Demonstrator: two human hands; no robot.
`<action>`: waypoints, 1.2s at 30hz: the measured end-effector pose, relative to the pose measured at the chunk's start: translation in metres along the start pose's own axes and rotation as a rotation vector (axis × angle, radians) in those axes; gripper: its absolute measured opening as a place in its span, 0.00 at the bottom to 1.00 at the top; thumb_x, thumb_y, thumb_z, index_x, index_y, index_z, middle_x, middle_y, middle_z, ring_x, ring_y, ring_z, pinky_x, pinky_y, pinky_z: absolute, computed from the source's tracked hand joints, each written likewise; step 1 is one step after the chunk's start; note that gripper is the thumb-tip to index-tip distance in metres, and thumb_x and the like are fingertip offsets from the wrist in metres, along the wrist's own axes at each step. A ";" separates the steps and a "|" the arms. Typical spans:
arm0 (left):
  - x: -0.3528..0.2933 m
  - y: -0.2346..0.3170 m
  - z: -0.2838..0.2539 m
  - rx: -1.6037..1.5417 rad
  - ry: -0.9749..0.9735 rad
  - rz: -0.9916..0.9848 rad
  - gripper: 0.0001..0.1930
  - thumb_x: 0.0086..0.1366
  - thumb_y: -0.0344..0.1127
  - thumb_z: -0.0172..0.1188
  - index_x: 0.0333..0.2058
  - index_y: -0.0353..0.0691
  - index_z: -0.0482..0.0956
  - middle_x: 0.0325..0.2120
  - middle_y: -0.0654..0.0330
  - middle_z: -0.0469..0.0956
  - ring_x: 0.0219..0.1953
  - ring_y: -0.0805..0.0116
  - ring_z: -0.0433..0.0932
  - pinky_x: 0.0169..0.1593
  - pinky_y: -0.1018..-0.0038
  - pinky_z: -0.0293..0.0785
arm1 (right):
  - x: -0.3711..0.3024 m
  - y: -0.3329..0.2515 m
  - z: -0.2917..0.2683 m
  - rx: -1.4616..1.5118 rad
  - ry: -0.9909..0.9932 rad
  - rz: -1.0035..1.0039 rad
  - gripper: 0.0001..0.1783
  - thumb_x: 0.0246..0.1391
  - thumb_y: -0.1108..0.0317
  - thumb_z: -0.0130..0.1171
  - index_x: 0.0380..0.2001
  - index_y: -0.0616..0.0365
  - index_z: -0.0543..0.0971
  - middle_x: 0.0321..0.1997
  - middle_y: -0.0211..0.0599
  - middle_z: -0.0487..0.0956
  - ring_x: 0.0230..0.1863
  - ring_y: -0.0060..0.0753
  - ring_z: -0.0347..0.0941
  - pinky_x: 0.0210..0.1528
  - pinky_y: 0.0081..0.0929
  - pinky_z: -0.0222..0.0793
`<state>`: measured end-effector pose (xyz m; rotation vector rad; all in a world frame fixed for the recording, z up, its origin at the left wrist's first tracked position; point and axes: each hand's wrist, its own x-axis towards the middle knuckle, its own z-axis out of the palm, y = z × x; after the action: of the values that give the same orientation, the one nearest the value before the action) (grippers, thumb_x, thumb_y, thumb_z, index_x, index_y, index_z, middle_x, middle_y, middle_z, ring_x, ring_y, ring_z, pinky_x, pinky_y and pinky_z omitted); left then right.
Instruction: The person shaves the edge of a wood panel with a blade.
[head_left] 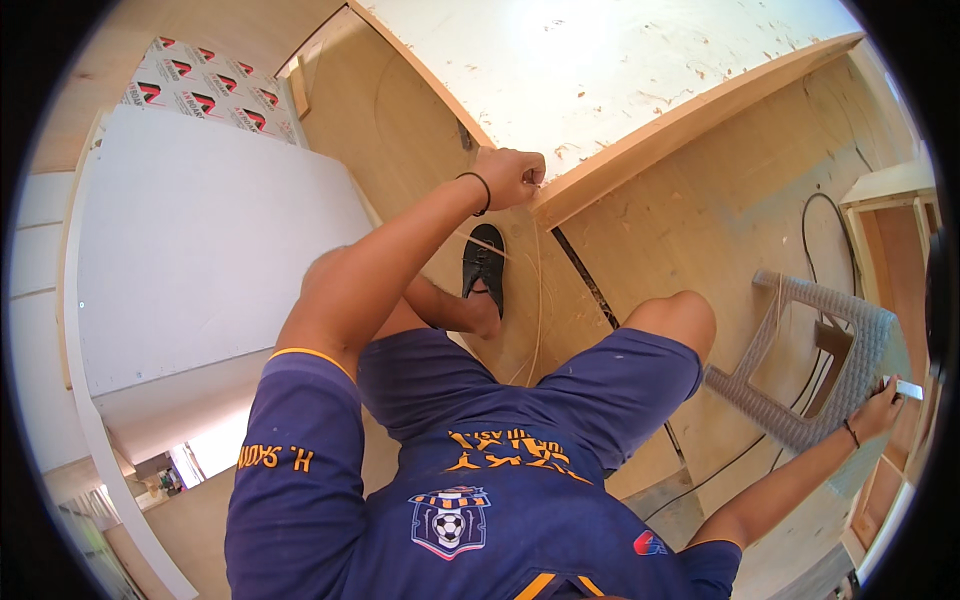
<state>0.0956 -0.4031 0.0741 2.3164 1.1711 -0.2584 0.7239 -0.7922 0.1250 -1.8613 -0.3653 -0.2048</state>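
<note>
My left hand [515, 176] is closed at the near corner of a large white panel [590, 85] edged with a raw wood strip [690, 125]. The fingertips are pinched together, and what they grip, if anything, is too small to make out. Stretched out to the right, my right hand [877, 411] is closed around a small white flat object [903, 388]. That hand is just beyond a grey textured stool [800, 430], near a wooden frame with open compartments [905, 225]. Wood shavings are scattered over the white panel.
A large white board-sided box [210, 240] fills the left side, with printed film-covered board [200, 90] behind it. A black cable [805, 235] runs by the stool. Thin pale strands [540, 290] hang near my foot in a black shoe [485, 265], above the plywood floor.
</note>
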 end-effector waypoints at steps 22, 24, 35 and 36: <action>0.049 -0.074 -0.011 -0.167 0.027 -0.594 0.54 0.59 0.72 0.47 0.70 0.49 0.30 0.65 0.37 0.10 0.70 0.34 0.35 0.69 0.52 0.46 | -0.341 -0.112 0.363 0.002 -0.668 -0.672 0.17 0.52 0.72 0.51 0.46 0.51 0.78 0.33 0.43 0.76 0.37 0.49 0.73 0.38 0.41 0.70; 0.050 -0.081 -0.008 -0.196 0.013 -0.576 0.54 0.60 0.73 0.46 0.70 0.48 0.29 0.64 0.37 0.09 0.70 0.33 0.35 0.69 0.50 0.45 | -0.330 -0.105 0.379 -0.050 -0.554 -0.723 0.18 0.53 0.72 0.51 0.47 0.48 0.79 0.30 0.40 0.74 0.34 0.45 0.72 0.35 0.39 0.70; 0.053 -0.090 -0.031 -0.072 -0.152 -0.591 0.55 0.60 0.72 0.46 0.69 0.44 0.27 0.64 0.33 0.10 0.70 0.30 0.35 0.68 0.49 0.44 | -0.529 -0.138 0.276 0.161 -1.137 -0.729 0.15 0.49 0.68 0.52 0.41 0.51 0.80 0.30 0.37 0.73 0.35 0.39 0.71 0.33 0.37 0.71; 0.053 -0.097 -0.027 -0.059 -0.129 -0.583 0.55 0.60 0.72 0.46 0.70 0.44 0.27 0.63 0.32 0.10 0.70 0.30 0.35 0.68 0.48 0.44 | -0.530 -0.144 0.274 0.165 -1.232 -0.718 0.14 0.49 0.67 0.51 0.39 0.53 0.80 0.32 0.38 0.74 0.36 0.39 0.71 0.34 0.38 0.71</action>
<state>0.0491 -0.3049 0.0399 1.8272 1.7350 -0.5612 0.1658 -0.5701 -0.0021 -1.4152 -1.8209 0.5230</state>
